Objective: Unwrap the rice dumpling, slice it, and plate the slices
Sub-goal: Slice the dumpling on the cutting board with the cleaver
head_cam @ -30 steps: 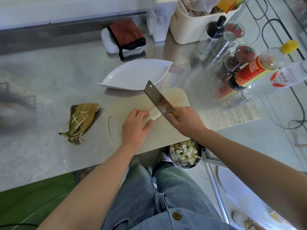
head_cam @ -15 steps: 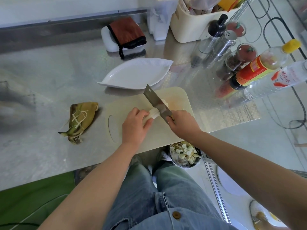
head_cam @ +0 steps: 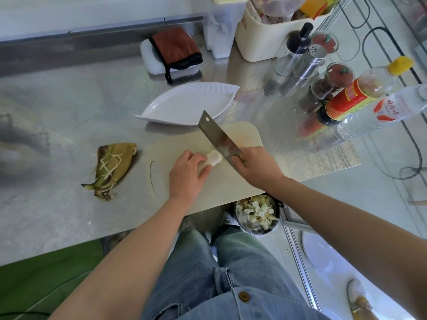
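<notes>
A pale, unwrapped rice dumpling (head_cam: 213, 157) lies on the cream cutting board (head_cam: 245, 135). My left hand (head_cam: 187, 174) presses down on its left part, and only its right end shows. My right hand (head_cam: 256, 167) grips the handle of a cleaver (head_cam: 218, 136), whose blade stands just right of the dumpling's cut end with white rice stuck on it. A white leaf-shaped plate (head_cam: 189, 102) sits bare behind the board. Another dumpling, wrapped in leaves and tied with string (head_cam: 114, 163), lies left of the board.
Bottles and spice jars (head_cam: 346, 98) crowd the right side of the steel table. A cream bin (head_cam: 272, 38) and a white block with a brown cloth (head_cam: 173, 51) stand at the back. A bowl of scraps (head_cam: 256, 213) sits below the table edge.
The cleaver came down through the dumpling's right end half a second ago and now stands just right of the cut end. My left hand kept holding the dumpling.
</notes>
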